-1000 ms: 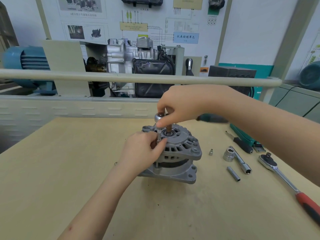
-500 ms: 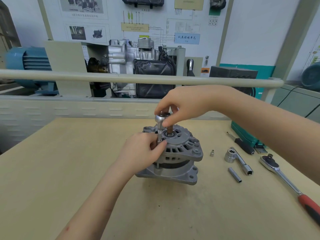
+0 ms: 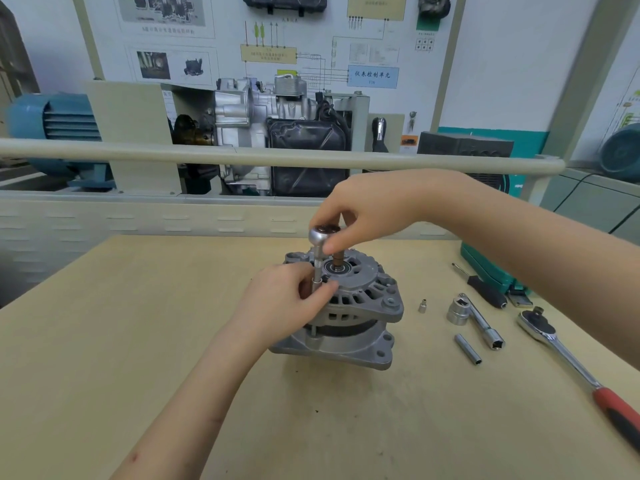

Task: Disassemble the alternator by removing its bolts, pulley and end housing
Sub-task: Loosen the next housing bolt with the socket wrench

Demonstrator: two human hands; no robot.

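A grey cast alternator (image 3: pixel 360 306) stands on the wooden table (image 3: pixel 138 341) with its brown shaft (image 3: pixel 337 258) pointing up and no pulley on it. A small silver ratchet driver (image 3: pixel 318 251) stands upright on the housing's left edge. My right hand (image 3: pixel 367 213) pinches the driver's round head from above. My left hand (image 3: pixel 287 303) grips the driver's lower stem and socket against the housing. The bolt under the socket is hidden by my fingers.
To the right of the alternator lie a small socket (image 3: pixel 422 305), a large socket (image 3: pixel 459 310) on an extension bar (image 3: pixel 483 323), a thin tube socket (image 3: pixel 468 349), a black-handled screwdriver (image 3: pixel 485 289) and a red-handled ratchet (image 3: pixel 581 372). A green box (image 3: pixel 488 268) sits at the right edge. A rail (image 3: pixel 138 150) and engine display stand behind the table.
Both hands stay on the small driver. My right hand's fingers have shifted slightly round its head; the alternator has not moved.
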